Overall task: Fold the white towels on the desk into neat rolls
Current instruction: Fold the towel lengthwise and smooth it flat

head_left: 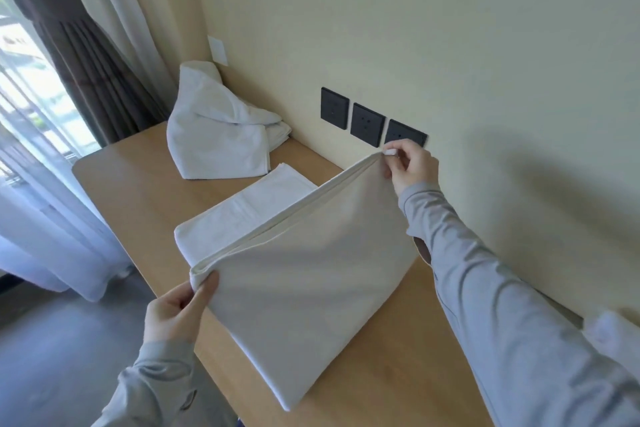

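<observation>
Head view: the white towel (311, 288), judged soft and limp, is held doubled above the table (398, 385), its top corners pinched by the left hand (173, 315) and the right hand (410, 166).

3 black sockets (370, 121) are sitting in a row on the cream wall (415, 10). White plate (217, 50) sitting farther left. Dark curtain (69, 45) hanging tied beside window (20, 73); sheer curtain (45, 218) reaching grey floor (52, 357).

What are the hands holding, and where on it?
A white towel: the left hand pinches its near top corner, the right hand its far top corner.
</observation>
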The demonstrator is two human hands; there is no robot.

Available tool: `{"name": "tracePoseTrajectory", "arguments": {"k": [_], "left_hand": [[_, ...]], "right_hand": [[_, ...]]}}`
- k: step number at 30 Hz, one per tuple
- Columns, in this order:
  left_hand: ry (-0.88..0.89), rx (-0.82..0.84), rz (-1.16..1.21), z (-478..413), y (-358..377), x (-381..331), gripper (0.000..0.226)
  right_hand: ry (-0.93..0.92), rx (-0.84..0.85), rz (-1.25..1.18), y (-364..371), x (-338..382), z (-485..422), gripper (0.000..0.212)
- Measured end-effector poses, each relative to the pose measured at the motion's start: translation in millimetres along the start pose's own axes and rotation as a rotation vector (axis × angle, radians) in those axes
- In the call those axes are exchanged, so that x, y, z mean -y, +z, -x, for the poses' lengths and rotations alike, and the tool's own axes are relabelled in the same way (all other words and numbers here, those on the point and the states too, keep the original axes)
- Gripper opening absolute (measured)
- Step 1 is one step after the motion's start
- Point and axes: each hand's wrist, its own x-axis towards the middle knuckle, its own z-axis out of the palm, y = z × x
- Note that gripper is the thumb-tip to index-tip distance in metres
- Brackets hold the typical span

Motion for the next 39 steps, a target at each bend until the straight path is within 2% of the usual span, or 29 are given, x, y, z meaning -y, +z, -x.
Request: {"name": "tracePoseTrajectory", "arguments": {"k": [6, 11, 15, 19, 23, 28, 31, 33, 35, 37, 39], "left_hand": [[0.004, 0.063, -0.082, -116, -30, 10, 0.038], [-0.104, 0.106, -0.025, -200, -44, 32, 0.019], [-0.177, 0.155, -0.053, -254, -46, 61, 0.018], [-0.266, 0.15, -0.063, -284, -41, 86, 0.022], [-0.302, 0.147, -0.083, -296, -42, 96, 0.022], [-0.343, 0.19, -0.127, -304, -45, 97, 0.014], [-0.196, 0.127, -0.326, -303, -40, 98, 0.023], [0.065, 0.009, -0.509, -303, -32, 93, 0.038], [0.338, 0.002, -0.674, -308, -17, 86, 0.05], [0.5, 0.069, -0.815, -314, 1, 82, 0.052], [0.531, 0.137, -0.912, -321, 15, 81, 0.057]], "right_hand": [[-0.053, 0.023, 0.079, 112, 3, -47, 0.011], [0.042, 0.14, 0.335, 203, -22, -79, 0.016], [0.101, 0.236, 0.445, 262, -42, -95, 0.015], [0.187, 0.383, 0.427, 307, -68, -106, 0.018], [0.244, 0.429, 0.428, 335, -91, -108, 0.019], [0.151, 0.453, 0.593, 354, -105, -106, 0.023], [0.009, 0.512, 0.763, 357, -105, -100, 0.024], [-0.137, 0.461, 0.792, 351, -99, -99, 0.029], [-0.384, 0.437, 0.683, 345, -89, -97, 0.023], [-0.608, 0.574, 0.618, 341, -83, -91, 0.012], [-0.666, 0.769, 0.635, 342, -82, -85, 0.013]]}}
